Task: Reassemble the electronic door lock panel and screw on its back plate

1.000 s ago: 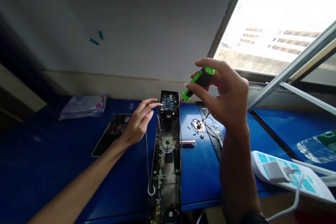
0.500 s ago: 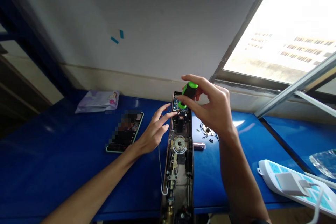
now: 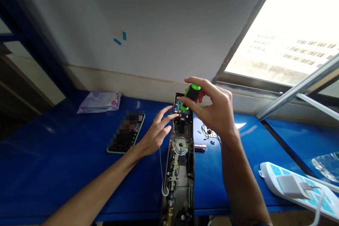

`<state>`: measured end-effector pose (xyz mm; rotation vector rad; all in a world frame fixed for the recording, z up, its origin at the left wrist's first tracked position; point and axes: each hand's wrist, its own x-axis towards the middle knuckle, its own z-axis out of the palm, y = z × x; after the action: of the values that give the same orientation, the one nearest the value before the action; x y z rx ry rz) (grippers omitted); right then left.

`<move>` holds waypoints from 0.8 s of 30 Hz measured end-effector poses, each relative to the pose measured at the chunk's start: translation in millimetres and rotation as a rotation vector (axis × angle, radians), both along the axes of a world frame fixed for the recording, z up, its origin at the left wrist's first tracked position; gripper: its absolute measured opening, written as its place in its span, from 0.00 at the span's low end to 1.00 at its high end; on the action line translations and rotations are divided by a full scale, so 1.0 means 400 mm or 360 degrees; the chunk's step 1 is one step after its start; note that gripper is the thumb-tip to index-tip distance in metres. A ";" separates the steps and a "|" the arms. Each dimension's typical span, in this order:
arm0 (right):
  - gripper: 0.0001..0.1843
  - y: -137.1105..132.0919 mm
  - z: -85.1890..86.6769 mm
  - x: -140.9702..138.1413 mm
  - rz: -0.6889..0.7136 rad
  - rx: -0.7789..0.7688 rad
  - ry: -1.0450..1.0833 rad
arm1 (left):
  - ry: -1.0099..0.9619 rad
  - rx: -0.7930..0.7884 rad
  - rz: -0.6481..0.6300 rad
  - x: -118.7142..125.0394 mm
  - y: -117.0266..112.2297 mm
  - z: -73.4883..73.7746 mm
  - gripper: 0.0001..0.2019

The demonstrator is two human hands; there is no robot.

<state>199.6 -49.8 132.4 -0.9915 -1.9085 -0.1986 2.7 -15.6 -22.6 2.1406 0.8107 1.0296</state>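
Observation:
A long, narrow, opened housing [image 3: 182,180], like an electronic door lock seen from inside, lies lengthwise before me. It holds a circuit board [image 3: 177,104] at its far end, a round metal disc [image 3: 181,145] and brass-coloured parts nearer me. My right hand [image 3: 215,109] grips a green and black screwdriver [image 3: 192,94], tilted, its shaft pointing down into the housing just below the board. The tip is hard to make out. My left hand [image 3: 158,132] has its fingers stretched out over the housing's left edge, the index fingertip beside the screwdriver shaft.
On the blue table [image 3: 79,176] lie a phone [image 3: 127,134] and a purple packet [image 3: 99,102] to the left. Small black screws [image 3: 212,142], a wired part [image 3: 209,132] and a cylinder [image 3: 200,147] sit right of the housing. A power strip [image 3: 280,173] with a charger is far right.
The view has shifted slightly. Both hands and the screwdriver keep nearly the same positions over the housing.

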 end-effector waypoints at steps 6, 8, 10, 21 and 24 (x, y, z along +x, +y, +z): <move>0.18 0.003 -0.006 0.003 -0.0021 0.0033 -0.0030 | 0.0003 0.0012 0.0022 0.003 -0.001 0.000 0.24; 0.17 0.004 -0.009 0.002 -0.0058 0.0077 -0.0048 | -0.0009 -0.0008 0.0034 0.005 -0.004 0.006 0.24; 0.15 0.004 -0.013 -0.001 -0.0095 0.0117 -0.0058 | -0.0009 -0.0057 0.0041 0.009 -0.008 0.014 0.24; 0.28 0.003 -0.023 -0.040 -0.0672 0.0216 0.0108 | -0.0363 -0.0312 0.0056 0.045 0.004 -0.002 0.30; 0.28 0.003 -0.024 -0.046 -0.0686 0.0204 0.0196 | -0.0383 -0.0338 0.0005 0.046 0.003 0.001 0.32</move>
<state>181.2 -48.5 123.0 -1.2867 -1.5324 -0.4911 20.9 -14.3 -22.3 1.7983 0.7699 1.1233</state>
